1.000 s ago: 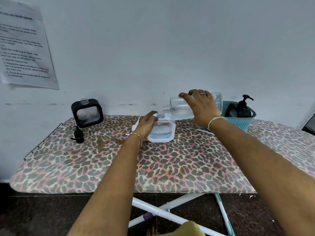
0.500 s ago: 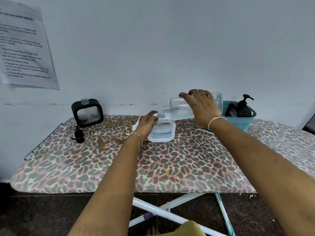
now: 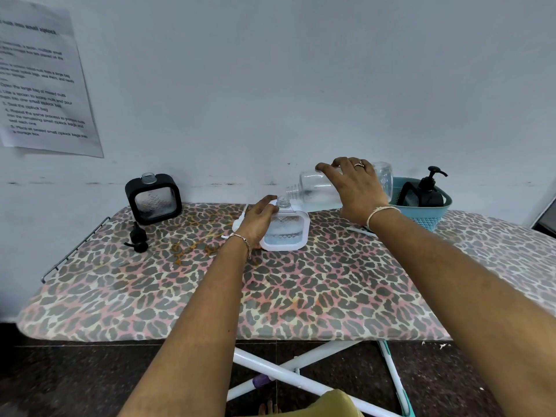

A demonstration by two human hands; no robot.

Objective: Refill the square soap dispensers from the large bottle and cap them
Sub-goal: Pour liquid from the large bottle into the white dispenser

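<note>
Large bottle (image 3: 313,188) sideways, mouth leftward

The left arm (image 3: 192,320) and right arm (image 3: 469,284) are reaching forward. The left hand (image 3: 257,222) is clasping a white square plastic dispenser (image 3: 285,236); the right hand (image 3: 353,188), palm down, is gripping a clear plastic bottle (image 3: 316,188).

A white square dispenser (image 3: 285,233) is stood upright, uncapped and part filled, at 12 o'clock on the ironing board (image 3: 301,296). A large clear bottle (image 3: 319,188) is held on its side at its 1 o'clock, mouth turned to 9 o'clock. A black square dispenser (image 3: 153,198) is stood uncapped at 10 o'clock, with a black pump cap (image 3: 137,237) laid at its 7 o'clock.
</note>
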